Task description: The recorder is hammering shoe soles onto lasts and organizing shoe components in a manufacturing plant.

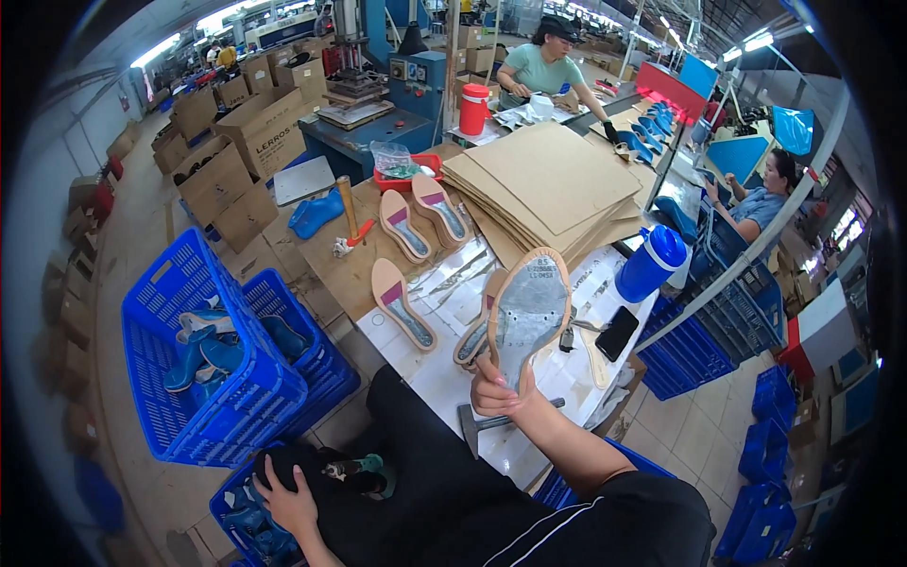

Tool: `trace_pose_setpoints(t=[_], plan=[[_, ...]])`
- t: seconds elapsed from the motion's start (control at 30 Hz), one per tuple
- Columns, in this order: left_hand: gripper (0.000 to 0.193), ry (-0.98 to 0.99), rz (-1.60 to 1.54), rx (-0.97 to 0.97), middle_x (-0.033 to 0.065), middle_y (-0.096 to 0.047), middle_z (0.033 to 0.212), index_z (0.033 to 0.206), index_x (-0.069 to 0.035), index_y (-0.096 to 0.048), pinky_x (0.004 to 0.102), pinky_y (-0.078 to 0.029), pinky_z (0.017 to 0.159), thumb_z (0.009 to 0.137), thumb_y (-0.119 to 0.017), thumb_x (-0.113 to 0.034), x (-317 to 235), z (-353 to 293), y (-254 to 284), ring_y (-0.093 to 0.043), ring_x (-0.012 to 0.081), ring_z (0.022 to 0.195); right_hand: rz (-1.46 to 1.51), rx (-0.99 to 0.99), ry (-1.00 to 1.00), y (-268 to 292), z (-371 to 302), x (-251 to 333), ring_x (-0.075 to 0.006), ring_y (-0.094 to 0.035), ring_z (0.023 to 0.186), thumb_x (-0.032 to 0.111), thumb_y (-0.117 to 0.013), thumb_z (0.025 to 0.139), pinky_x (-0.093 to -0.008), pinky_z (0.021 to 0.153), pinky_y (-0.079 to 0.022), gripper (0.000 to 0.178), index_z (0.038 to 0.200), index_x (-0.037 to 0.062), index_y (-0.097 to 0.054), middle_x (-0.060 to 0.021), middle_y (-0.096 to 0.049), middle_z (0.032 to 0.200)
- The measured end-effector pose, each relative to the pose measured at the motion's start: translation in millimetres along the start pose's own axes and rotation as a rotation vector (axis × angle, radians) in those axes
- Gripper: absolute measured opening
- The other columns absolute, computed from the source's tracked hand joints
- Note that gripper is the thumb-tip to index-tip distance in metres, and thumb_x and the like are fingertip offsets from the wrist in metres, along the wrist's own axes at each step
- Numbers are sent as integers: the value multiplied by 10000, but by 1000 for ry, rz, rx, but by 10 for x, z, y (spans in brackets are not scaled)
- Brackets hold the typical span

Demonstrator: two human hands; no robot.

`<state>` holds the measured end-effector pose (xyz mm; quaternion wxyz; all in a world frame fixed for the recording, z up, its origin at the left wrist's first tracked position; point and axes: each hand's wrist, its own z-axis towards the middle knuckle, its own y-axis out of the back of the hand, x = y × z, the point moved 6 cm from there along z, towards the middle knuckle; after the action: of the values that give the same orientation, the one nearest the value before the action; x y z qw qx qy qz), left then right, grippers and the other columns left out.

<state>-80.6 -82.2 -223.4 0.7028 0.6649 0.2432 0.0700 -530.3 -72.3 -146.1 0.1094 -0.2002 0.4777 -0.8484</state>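
My right hand (499,389) grips a shoe insole (529,326) by its narrow end, raised above the table, its grey underside with a tan rim facing me. Just below that hand lies a hammer (470,430) with a dark head. Partly hidden behind the held piece is another insole (470,345). More insoles lie farther left: a single one (404,304) and a group (406,227) with purple patches. Spread on my dark-clad knee, my left hand (291,501) is open and holds nothing, beside a crate of blue shoe lasts (253,529).
A stack of brown cardboard sheets (557,170) covers the table's far part. A blue jug (652,265) and phone (617,334) stand at the right. Blue crates (213,416) flank my left side. A co-worker (548,71) works across the table; another person (761,203) sits at right.
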Motion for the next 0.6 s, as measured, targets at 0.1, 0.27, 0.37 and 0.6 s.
trace_pose_setpoints(t=[0.1, 0.27, 0.37, 0.6], plan=[[675, -81, 0, -89, 201, -375, 1689, 1604, -393, -460, 558, -539, 1036, 982, -680, -534, 123, 28, -38, -555, 552, 1335, 47, -3, -27, 36, -32, -48, -114, -452, 444, 473, -484, 1109, -273, 480, -391, 447, 940, 61, -524, -7, -489, 579], [681, -42, -67, -12, 221, -336, 1708, 1597, -404, -463, 590, -532, 1043, 971, -680, -561, -19, 42, 25, -549, 607, 1303, -44, -207, 21, 239, -235, -42, -120, -488, 457, 490, -447, 1114, -287, 478, -416, 435, 962, 90, -528, -11, -491, 595], [685, -21, -72, -5, 223, -322, 1713, 1598, -412, -460, 607, -532, 1039, 968, -667, -587, 26, 37, 34, -537, 629, 1311, 19, -183, -6, 221, -177, -182, -129, -454, 465, 419, -450, 1115, -303, 519, -400, 380, 975, 76, -535, -24, -502, 613], [692, -9, -72, 19, 222, -322, 1713, 1604, -409, -453, 624, -533, 1029, 971, -654, -603, 68, 39, 32, -540, 640, 1305, 19, -179, -76, 331, -32, -423, -125, -442, 461, 400, -465, 1107, -289, 519, -369, 368, 981, 63, -541, -14, -493, 616]])
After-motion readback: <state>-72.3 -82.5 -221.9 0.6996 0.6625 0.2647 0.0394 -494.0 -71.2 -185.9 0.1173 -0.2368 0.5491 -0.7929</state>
